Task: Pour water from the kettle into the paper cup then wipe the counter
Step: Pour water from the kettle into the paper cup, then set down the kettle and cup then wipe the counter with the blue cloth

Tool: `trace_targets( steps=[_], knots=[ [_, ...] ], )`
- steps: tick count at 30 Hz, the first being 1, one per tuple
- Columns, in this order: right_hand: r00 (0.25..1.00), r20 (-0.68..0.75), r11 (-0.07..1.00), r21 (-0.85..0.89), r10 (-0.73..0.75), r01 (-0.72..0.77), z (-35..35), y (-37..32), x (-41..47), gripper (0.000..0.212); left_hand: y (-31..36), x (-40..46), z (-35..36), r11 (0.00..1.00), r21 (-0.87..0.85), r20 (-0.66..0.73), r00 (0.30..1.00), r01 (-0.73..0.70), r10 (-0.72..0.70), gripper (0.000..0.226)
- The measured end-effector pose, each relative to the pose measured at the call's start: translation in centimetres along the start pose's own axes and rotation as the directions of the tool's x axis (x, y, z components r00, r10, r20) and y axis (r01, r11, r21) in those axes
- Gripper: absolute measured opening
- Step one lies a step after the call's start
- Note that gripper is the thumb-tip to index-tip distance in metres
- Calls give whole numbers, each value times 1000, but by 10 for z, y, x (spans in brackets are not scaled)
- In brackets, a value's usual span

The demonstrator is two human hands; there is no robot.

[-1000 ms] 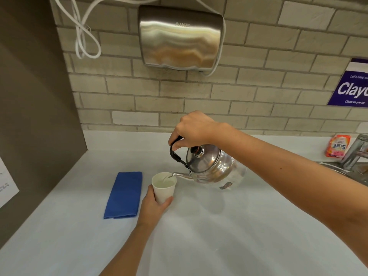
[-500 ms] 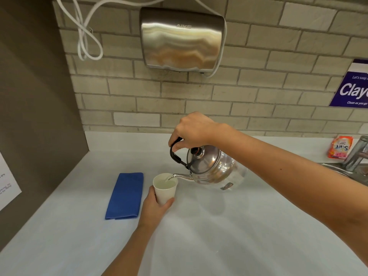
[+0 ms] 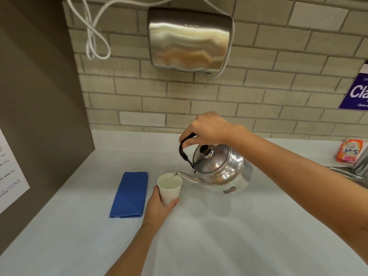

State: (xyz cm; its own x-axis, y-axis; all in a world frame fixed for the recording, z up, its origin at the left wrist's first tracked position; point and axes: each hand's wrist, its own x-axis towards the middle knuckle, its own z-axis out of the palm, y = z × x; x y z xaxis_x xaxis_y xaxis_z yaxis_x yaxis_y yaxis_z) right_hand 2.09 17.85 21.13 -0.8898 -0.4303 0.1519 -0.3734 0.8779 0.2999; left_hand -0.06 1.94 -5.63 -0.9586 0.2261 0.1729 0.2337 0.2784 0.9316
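A shiny steel kettle [image 3: 218,168] with a black handle hangs tilted to the left above the pale counter [image 3: 219,236]. My right hand [image 3: 207,129] grips its handle from above. The spout tip sits over the rim of a white paper cup [image 3: 169,188], and a thin stream of water runs into it. The cup stands on the counter with water inside, and my left hand [image 3: 158,208] is wrapped around its lower side. A folded blue cloth [image 3: 130,194] lies flat just left of the cup.
A steel hand dryer [image 3: 189,38] with a white cord hangs on the brick wall behind. A dark side panel [image 3: 39,116] closes the counter's left side. At the right edge are an orange sachet [image 3: 350,153], a sink rim and tap [image 3: 358,170], and a purple sign [image 3: 356,92].
The kettle and cup hold the same pose. Water keeps running from the spout and the level in the cup looks slightly higher.
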Motion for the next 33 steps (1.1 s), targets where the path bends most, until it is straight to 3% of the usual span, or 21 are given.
trace_targets(
  steps=[5,8,13,19,27,33],
  knots=[
    [970,-27,915,339,242,-218,17,37,-17,21,0,1,0,1000,17,-7,1000,0,0,66],
    [940,-35,843,455,339,-287,27,56,-14,19,-1,1,0,1000,-3,-2,1000,3,-3,65],
    [902,-143,786,558,408,-267,58,66,16,18,-2,1,0,1000,15,3,1000,28,-28,70],
    [863,-178,721,641,473,-263,111,56,58,21,-8,4,1,999,-2,20,999,44,-44,66],
    [868,-87,622,733,488,-276,155,53,83,22,-14,7,2,998,-34,22,999,48,-47,63],
    [878,-64,609,744,474,-274,164,56,89,20,-14,6,1,999,-30,26,999,31,-30,62]
  ],
)
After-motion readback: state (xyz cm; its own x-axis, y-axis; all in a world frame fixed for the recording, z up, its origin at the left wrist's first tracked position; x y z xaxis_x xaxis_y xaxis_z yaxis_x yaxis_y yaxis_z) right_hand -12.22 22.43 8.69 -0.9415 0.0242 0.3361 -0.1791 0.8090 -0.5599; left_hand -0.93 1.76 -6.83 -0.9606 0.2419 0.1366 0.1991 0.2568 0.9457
